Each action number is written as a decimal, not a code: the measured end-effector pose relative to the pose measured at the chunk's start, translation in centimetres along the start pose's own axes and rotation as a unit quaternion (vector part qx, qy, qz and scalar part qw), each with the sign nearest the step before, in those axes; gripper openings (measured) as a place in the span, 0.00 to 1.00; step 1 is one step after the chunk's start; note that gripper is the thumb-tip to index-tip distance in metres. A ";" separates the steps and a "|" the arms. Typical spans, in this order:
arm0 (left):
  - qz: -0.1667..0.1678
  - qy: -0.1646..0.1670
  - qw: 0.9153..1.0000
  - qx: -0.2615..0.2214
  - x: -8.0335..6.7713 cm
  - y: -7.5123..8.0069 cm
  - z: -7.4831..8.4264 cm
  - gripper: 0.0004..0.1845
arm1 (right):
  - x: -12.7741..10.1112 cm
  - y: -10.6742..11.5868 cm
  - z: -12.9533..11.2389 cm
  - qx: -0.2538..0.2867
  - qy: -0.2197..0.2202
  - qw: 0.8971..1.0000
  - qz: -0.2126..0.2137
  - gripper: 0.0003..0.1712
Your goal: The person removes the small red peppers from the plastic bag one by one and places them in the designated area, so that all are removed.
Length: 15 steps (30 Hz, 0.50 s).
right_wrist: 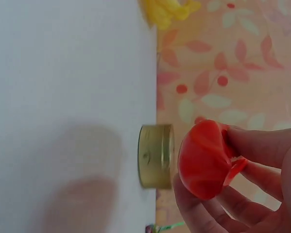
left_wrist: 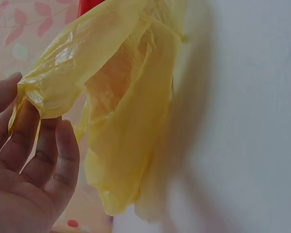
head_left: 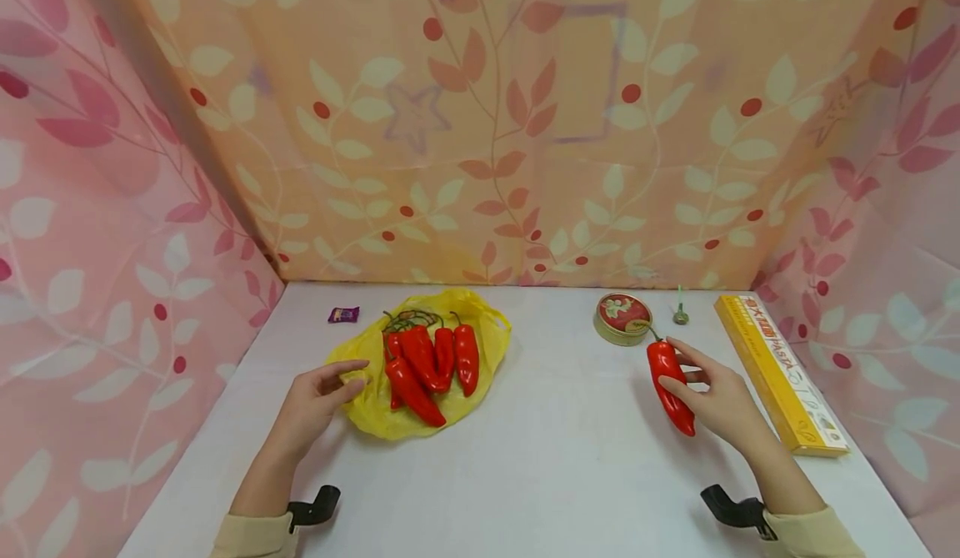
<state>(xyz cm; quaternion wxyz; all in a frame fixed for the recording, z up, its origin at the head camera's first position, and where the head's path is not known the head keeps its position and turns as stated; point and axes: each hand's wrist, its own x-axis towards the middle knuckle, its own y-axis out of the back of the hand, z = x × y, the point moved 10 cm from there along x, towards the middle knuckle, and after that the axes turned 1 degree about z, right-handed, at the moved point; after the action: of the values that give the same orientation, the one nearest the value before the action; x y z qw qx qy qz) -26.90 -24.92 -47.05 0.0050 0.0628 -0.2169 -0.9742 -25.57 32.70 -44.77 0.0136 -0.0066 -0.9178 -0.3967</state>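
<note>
A long red pepper (head_left: 667,370) with a green stem is gripped between the thumb and fingers of my right hand (head_left: 716,399), tilted above the right part of the table. In the right wrist view the pepper's (right_wrist: 203,160) rounded end faces the camera. My left hand (head_left: 307,404) pinches the near left edge of a thin yellow plastic bag (head_left: 487,349). The left wrist view shows the bag's edge (left_wrist: 58,92) lifted between thumb and fingers. Several red peppers (head_left: 423,358) lie on the spread bag, their green stems toward the back.
A round red-and-gold tin (head_left: 618,316) stands behind the held pepper, whose stem overlaps it in the head view. Beside it is a small round thing on a green stick (head_left: 680,316). A yellow pasta box (head_left: 783,379) lies far right, a purple wrapped sweet (head_left: 343,314) back left. Patterned cloth (head_left: 495,124) encloses the table.
</note>
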 end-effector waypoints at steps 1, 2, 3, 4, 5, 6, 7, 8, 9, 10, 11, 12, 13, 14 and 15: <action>0.000 0.001 1.000 0.002 0.0 0.0 0.0 0.22 | -0.1 0.2 0.7 -0.004 -0.005 1.000 0.000 0.44; -0.001 0.001 1.000 0.005 0.0 0.0 0.0 0.22 | -0.1 0.5 1.4 -0.010 -0.009 1.000 0.000 0.45; -0.001 0.002 1.000 0.007 0.0 0.0 0.0 0.23 | -0.2 0.7 2.1 -0.014 -0.014 1.000 0.001 0.45; -0.002 0.004 1.000 0.009 0.0 0.0 0.0 0.23 | -0.2 0.9 2.7 -0.019 -0.019 1.000 0.001 0.45; -0.003 0.006 1.000 0.009 0.1 -0.1 -0.1 0.23 | -0.3 1.1 3.4 -0.025 -0.024 0.999 0.002 0.46; -0.003 0.007 1.000 0.010 0.1 0.0 -0.1 0.24 | -0.3 1.2 4.1 -0.028 -0.030 0.999 0.001 0.46; -0.004 0.008 1.000 0.010 0.1 0.0 -0.2 0.24 | -0.3 1.4 4.7 -0.033 -0.038 0.999 0.000 0.46; -0.003 0.010 1.000 0.009 0.1 0.0 -0.2 0.24 | -0.4 1.5 5.3 -0.036 -0.047 0.998 -0.002 0.47; -0.003 0.011 1.000 0.008 0.2 0.0 -0.3 0.24 | -0.5 1.6 5.8 -0.037 -0.056 0.998 -0.004 0.47; -0.002 0.010 1.000 0.009 0.2 0.0 -0.3 0.23 | -0.5 1.7 6.4 -0.040 -0.068 0.997 -0.006 0.47; -0.002 0.009 1.000 0.009 0.2 0.1 -0.4 0.24 | -0.6 1.7 6.8 -0.043 -0.078 0.996 -0.008 0.47; -0.001 0.009 1.000 0.010 0.2 0.1 -0.5 0.23 | -0.7 1.8 7.3 -0.047 -0.087 0.995 -0.010 0.47; -0.001 0.008 1.000 0.010 0.2 0.1 -0.5 0.23 | -0.8 1.8 7.6 -0.052 -0.095 0.994 -0.011 0.47; 0.001 0.008 1.000 0.011 0.2 0.1 -0.6 0.23 | -0.8 1.8 7.9 -0.056 -0.102 0.993 -0.013 0.48; 0.001 0.007 1.000 0.012 0.2 0.1 -0.7 0.23 | -0.9 1.9 8.3 -0.058 -0.109 0.992 -0.013 0.48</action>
<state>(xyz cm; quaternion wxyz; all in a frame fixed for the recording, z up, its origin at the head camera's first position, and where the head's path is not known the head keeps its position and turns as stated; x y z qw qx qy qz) -27.00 -25.30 -47.62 0.0063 0.0698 -0.2289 -0.9709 -24.78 40.00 -49.10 -0.0919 -0.0387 -0.8891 -0.4467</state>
